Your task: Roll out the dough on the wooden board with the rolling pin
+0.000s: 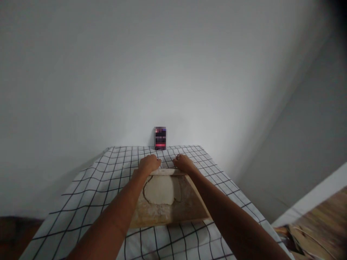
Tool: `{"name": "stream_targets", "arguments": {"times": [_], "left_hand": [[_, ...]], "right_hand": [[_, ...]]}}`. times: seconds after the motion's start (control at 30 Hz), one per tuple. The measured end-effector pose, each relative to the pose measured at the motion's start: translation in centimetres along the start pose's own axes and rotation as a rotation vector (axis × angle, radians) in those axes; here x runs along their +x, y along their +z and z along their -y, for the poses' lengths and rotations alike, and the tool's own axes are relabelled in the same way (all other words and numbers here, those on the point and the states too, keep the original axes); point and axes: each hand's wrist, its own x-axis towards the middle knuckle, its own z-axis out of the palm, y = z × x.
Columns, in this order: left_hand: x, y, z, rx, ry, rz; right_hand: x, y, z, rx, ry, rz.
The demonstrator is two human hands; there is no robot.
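Observation:
A shallow wooden tray (pixel 151 216) with a raised far edge lies on the cloth between my forearms. On it is a flat, pale sheet that looks like rolled-out dough (pixel 159 189), rounded at the left and uneven at the right, partly in shadow. My left hand (pixel 150 162) is closed at the tray's far left corner. Near the far right corner, my right hand (pixel 184 163) is curled closed too. Whatever the fingers grip, if anything, is hidden.
A white cloth with a black grid (pixel 97 184) covers the table. At its far edge a small dark upright object (pixel 160 138), pixelated, leans by the white wall (pixel 173 72). Brown items (pixel 300 238) lie on the floor at lower right.

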Motion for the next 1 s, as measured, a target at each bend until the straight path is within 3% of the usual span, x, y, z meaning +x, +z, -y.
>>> {"name": "stream_targets", "arguments": {"times": [0.43, 0.77, 1.0], "left_hand": [[1.0, 0.4, 0.3, 0.004, 0.059, 0.007], [-1.2, 0.5, -0.2, 0.001, -0.028, 0.006], [-2.6, 0.5, 0.1, 0.026, 0.015, 0.049]], "right_hand": [[-1.3, 0.4, 0.3, -0.018, -0.008, 0.003], [-1.2, -0.2, 0.5, -0.032, -0.067, 0.053], [-3.0, -0.1, 0.9, -0.033, -0.055, 0.047]]}}
